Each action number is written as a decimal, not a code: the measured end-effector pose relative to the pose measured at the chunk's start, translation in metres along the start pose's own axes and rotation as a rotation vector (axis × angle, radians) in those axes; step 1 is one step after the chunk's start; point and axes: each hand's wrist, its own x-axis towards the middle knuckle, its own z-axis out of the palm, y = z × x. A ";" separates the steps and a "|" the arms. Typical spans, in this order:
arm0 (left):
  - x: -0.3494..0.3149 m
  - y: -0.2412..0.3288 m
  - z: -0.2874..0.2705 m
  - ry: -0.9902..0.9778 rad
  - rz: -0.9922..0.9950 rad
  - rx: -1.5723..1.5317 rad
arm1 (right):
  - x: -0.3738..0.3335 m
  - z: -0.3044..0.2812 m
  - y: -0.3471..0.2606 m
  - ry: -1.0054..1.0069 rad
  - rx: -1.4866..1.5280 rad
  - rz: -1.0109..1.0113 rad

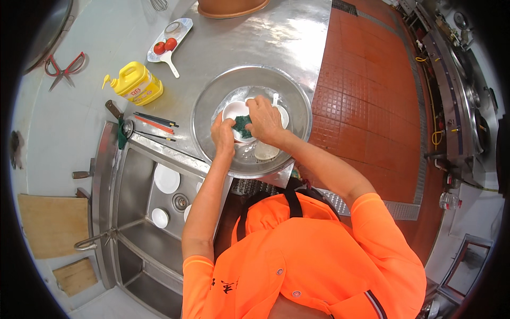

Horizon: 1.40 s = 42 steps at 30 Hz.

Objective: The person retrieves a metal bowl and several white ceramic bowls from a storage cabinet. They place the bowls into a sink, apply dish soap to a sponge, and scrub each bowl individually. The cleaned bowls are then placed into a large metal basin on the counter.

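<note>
A white bowl (230,110) is tilted up inside a large round metal basin (203,114) on the steel counter. My left hand (222,135) grips the bowl's left side, its thumb by the rim. With curled fingers my right hand (263,120) presses a dark green scouring pad (243,126) against the inside of the bowl. Wet, sudsy liquid covers the basin's bottom. Beside my right hand rest a white spoon (275,99) and another white dish (284,117), partly hidden by the hand. Under my right wrist lies a pale round piece (266,151), its kind unclear.
Left of me is a steel sink (130,181) with a white plate (167,178) and small bowl (160,217). A yellow jug (139,85), chopsticks (154,123), a cleaver-like handle (113,109), red-handled scissors (65,69) and a tray (183,31) with two tomatoes lie beyond.
</note>
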 end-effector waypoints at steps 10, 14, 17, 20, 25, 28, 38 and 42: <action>-0.012 0.016 0.005 -0.078 0.235 0.108 | 0.001 0.036 0.036 -0.191 0.416 0.201; 0.005 0.021 0.001 -0.255 0.192 0.133 | 0.028 0.042 0.051 -0.099 0.247 0.002; 0.001 0.023 -0.002 -0.176 0.181 0.013 | 0.012 0.075 0.026 0.027 0.614 0.506; 0.002 -0.004 0.019 0.074 0.459 0.177 | 0.000 0.053 -0.028 -0.035 1.196 1.116; -0.018 0.017 0.027 -0.043 0.299 0.136 | -0.009 0.050 0.013 0.024 0.824 0.741; -0.015 0.017 0.014 -0.266 0.419 0.348 | 0.017 0.021 0.049 -0.132 0.360 0.028; -0.025 0.010 0.051 0.144 0.230 -0.068 | 0.000 0.034 -0.006 -0.038 1.093 1.008; -0.019 0.001 0.035 0.073 0.221 -0.037 | -0.001 0.023 0.008 -0.089 0.947 0.820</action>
